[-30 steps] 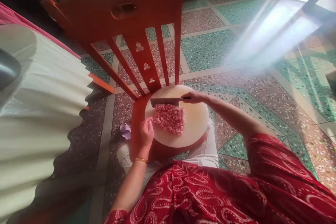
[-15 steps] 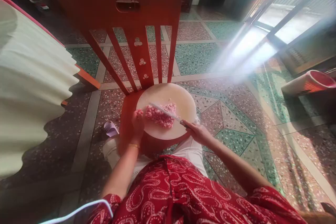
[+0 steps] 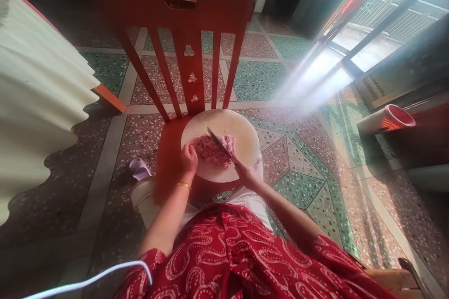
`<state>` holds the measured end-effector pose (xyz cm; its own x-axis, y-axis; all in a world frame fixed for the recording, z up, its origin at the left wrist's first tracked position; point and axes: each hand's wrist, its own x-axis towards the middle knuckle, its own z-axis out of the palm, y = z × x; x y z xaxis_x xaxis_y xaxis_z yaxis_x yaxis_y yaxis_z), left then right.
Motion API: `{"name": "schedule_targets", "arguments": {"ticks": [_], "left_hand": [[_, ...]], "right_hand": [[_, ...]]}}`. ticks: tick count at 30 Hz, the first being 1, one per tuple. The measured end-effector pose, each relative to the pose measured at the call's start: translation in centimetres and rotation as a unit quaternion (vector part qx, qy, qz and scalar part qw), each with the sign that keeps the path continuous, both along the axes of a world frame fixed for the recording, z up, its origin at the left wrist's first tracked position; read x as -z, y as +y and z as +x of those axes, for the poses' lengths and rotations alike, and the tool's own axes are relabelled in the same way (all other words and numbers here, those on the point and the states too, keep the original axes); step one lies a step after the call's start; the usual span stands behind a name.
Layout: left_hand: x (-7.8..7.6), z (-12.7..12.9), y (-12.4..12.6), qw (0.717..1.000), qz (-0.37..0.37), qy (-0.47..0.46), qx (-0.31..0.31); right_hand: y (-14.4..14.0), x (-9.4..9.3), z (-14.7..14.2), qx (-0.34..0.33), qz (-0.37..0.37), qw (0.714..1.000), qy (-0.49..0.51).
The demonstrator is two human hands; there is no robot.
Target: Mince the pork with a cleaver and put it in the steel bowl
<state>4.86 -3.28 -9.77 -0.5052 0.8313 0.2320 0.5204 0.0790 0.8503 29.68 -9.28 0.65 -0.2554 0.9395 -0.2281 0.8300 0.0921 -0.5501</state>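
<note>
A mound of pink minced meat (image 3: 212,152) lies on a round pale chopping board (image 3: 245,149), which rests on the seat of a red-brown wooden chair (image 3: 166,159). My right hand (image 3: 245,174) grips a knife (image 3: 220,144) by its handle. The blade slants over the meat, its tip towards the far left. At the meat's left edge, my left hand (image 3: 190,158) is closed with fingers curled; whether anything is inside them is hidden.
The chair's slatted back (image 3: 189,70) rises behind the board. A pale scalloped cloth (image 3: 38,88) hangs at left. A lilac slipper (image 3: 139,169) lies on the terrazzo floor. To the right is a red-and-white bin (image 3: 382,120), below a bright doorway.
The knife has turned steeper, its tip now pointing farther away, and my right hand has moved left and inward. My left hand has shifted slightly right, fingers curled against the meat's edge.
</note>
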Motion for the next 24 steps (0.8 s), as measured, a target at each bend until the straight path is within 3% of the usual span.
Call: {"name": "schedule_targets", "arguments": {"ticks": [2, 6, 9, 11, 13, 16, 18, 20, 22, 24], "left_hand": [[0.1, 0.0, -0.1, 1.0, 0.001, -0.003, 0.011], [0.4, 0.1, 0.0, 1.0, -0.008, -0.018, 0.011], [0.5, 0.1, 0.1, 1.0, -0.008, -0.025, 0.009], [0.4, 0.1, 0.1, 1.0, -0.009, -0.023, 0.009], [0.2, 0.1, 0.0, 1.0, -0.014, -0.023, 0.011], [0.1, 0.1, 0.0, 0.999, -0.018, -0.032, 0.027], [0.1, 0.1, 0.0, 0.999, -0.014, -0.036, 0.024], [0.2, 0.2, 0.1, 0.999, -0.01, -0.033, 0.015], [0.3, 0.2, 0.1, 0.999, -0.011, -0.031, 0.014], [0.3, 0.2, 0.1, 0.999, -0.019, -0.025, 0.01]], "right_hand": [[-0.3, -1.6, 0.2, 0.011, 0.005, 1.0, 0.028], [-0.2, -5.0, -1.1, -0.01, 0.115, 0.986, 0.124], [0.4, -3.2, -2.5, -0.014, 0.145, 0.982, 0.12], [0.6, -1.1, -2.4, -0.014, 0.081, 0.995, 0.064], [0.6, -0.3, -1.5, -0.005, 0.012, 1.0, 0.021], [0.3, -2.4, -0.3, 0.007, 0.02, 0.999, 0.041], [0.3, -4.6, -0.6, 0.002, 0.083, 0.993, 0.085], [0.5, -5.5, -1.8, -0.003, 0.153, 0.98, 0.125], [1.0, -4.4, -2.9, -0.009, 0.175, 0.976, 0.133], [1.3, -2.2, -3.3, -0.017, 0.119, 0.988, 0.098]]}}
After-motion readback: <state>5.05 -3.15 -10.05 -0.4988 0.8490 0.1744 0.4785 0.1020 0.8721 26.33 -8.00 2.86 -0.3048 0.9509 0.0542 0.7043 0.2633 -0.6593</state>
